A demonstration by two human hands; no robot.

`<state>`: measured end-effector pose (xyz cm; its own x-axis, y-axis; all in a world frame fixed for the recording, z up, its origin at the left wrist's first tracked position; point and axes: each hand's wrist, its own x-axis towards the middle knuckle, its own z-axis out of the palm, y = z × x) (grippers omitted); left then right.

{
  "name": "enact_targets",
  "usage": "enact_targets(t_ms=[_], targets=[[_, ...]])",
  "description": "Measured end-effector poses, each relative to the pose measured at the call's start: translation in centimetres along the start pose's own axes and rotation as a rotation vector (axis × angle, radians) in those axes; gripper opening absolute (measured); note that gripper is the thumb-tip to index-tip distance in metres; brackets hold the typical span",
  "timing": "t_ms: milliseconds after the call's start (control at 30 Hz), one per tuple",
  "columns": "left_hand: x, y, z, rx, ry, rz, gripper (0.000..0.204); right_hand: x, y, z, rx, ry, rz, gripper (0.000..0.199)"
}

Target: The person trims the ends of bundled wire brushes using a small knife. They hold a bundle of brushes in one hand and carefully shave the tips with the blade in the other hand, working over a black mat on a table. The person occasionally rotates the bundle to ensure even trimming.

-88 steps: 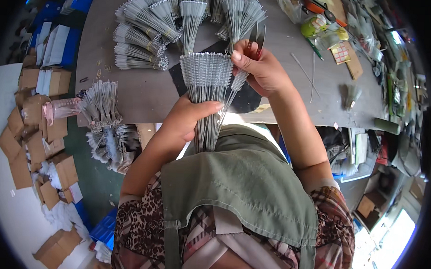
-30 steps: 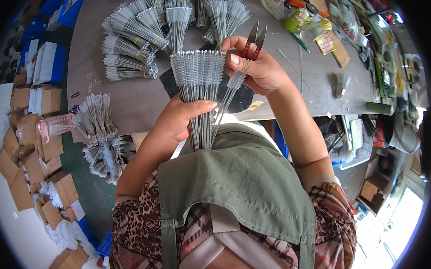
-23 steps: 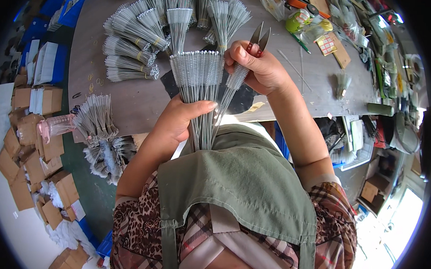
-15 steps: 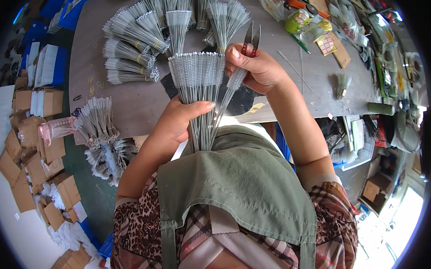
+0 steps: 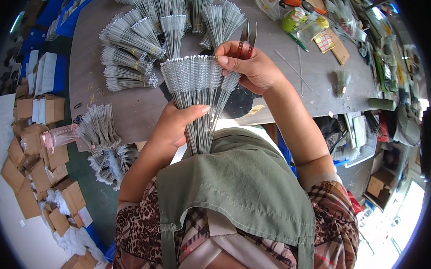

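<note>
My left hand (image 5: 175,126) grips a fanned bundle of thin wire brushes (image 5: 194,88) by its stems, bristle ends pointing away from me over the grey table (image 5: 130,117). At the bundle's right edge, my right hand (image 5: 253,67) pinches one brush's bristle end with the fingertips. The same hand holds a pair of red-handled snips (image 5: 246,38), blades pointing up. A green apron covers my chest below.
Several banded brush bundles (image 5: 133,41) lie fanned at the table's far left. More brushes (image 5: 99,130) hang off the near left edge. Cardboard boxes (image 5: 38,171) cover the floor at left. Tape, stickers and loose wires (image 5: 314,38) lie at right.
The bundle and both hands stay in nearly the same place. My right hand has shifted slightly along the brush tips, with the snips still in it.
</note>
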<state>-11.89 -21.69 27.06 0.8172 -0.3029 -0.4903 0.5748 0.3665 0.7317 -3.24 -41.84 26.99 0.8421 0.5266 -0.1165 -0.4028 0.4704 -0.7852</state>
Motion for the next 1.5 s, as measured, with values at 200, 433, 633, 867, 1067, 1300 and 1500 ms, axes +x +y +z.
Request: enact_targets(t_ms=[200,433,633,867,1067,1300,1500], targets=[[-0.1,0.2,0.0,-0.009,0.015,0.015,0.033,0.1,-0.2,0.0,-0.045,0.008,-0.028,0.018],[-0.3,0.1,-0.3,0.029,0.052,0.046,0.032,0.2,0.2,0.0,-0.034,0.061,-0.034,0.016],[-0.9,0.5,0.0,-0.023,0.080,-0.003,0.028,0.0,0.5,-0.4,-0.003,0.013,-0.043,0.017],[-1.0,0.1,-0.7,-0.086,-0.007,-0.024,0.025,0.0,0.2,-1.5,-0.060,-0.114,0.022,0.019],[-1.2,0.1,0.0,-0.094,-0.001,-0.028,0.025,0.0,-0.6,-1.0,-0.262,-0.113,0.023,0.011],[-1.6,-0.2,0.0,-0.090,0.017,-0.050,0.026,-0.2,-1.3,-0.3,-0.518,-0.170,0.043,0.010],[-1.7,-0.6,-0.3,-0.081,0.037,-0.037,0.027,-0.2,1.2,-1.3,-0.428,0.008,-0.087,0.007]])
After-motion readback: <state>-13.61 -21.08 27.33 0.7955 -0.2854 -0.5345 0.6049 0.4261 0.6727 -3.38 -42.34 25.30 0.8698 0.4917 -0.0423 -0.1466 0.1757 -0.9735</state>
